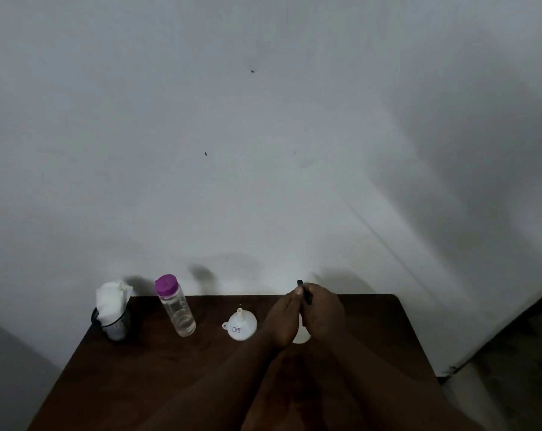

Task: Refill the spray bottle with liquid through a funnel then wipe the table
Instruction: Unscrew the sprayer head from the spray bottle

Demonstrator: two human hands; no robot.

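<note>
Spray bottle (301, 338) with white bottom and black top, gripped by left hand (281, 322) and right hand (324, 315), one clear bottle (179, 309) with purple lid, one white funnel (241, 324), one black cup (116, 325)

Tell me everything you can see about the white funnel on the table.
The white funnel looks like plastic. It stands upside down on the dark table, wide mouth down, narrow spout up. A small tab with a hole juts from its left rim, and a blue-printed label sits on its side. It is between the purple-capped bottle and the left hand; only the table plainly touches it.
</note>
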